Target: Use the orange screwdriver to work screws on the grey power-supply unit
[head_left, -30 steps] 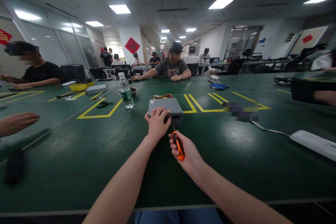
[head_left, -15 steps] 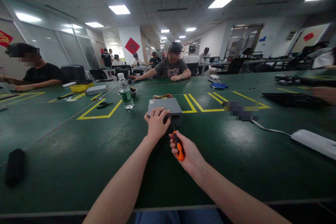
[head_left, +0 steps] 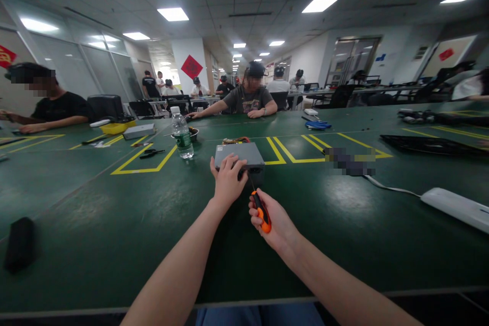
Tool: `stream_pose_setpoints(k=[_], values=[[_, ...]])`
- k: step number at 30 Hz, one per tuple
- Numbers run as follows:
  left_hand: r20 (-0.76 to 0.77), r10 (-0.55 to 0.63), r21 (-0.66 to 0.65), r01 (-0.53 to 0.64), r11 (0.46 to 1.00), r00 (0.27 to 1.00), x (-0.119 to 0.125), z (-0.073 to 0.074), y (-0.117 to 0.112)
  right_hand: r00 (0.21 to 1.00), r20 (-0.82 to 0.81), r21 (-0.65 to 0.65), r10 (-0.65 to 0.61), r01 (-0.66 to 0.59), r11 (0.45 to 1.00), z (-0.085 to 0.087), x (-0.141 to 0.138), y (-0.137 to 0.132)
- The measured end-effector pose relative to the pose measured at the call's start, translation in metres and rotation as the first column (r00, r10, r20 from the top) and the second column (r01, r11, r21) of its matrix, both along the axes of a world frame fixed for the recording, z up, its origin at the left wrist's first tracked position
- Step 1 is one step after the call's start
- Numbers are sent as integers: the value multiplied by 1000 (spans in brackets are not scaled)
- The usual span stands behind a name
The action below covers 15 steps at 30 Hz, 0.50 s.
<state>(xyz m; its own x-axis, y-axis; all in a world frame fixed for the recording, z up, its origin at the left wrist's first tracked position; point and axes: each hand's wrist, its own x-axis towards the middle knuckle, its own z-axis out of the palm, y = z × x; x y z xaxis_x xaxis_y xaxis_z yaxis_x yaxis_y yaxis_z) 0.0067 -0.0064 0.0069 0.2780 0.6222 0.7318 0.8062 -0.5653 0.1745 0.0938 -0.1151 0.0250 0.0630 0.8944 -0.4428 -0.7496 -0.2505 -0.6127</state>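
A grey metal computer power supply lies on the green table, with a socket in its near face and coloured wires behind it. My left hand grips its near left part, fingers over the top and thumb down the front. In my right hand is a screwdriver with an orange and black handle, the fingers wrapped round it. Its thin shaft points up at the near face of the power supply. Whether the tip touches a screw is too small to tell.
A water bottle stands left of the power supply, before a bowl. Dark tools lie further left, a black object near the left edge. To the right are a white power strip and blue gloves. A person sits opposite.
My right hand and the screwdriver have shifted very slightly, the handle a little to the right. My left hand stays on the power supply.
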Motion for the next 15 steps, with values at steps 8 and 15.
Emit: stream_pose_setpoints(k=[8,15], values=[[14,-20,15,20,1000,1000,-1,-1,2,1000,-6,19,16,-16,1000,0,-1,-1],[9,-12,14,12,1000,1000,-2,-3,5,999,27,10,-27,27,1000,-2,-1,2]])
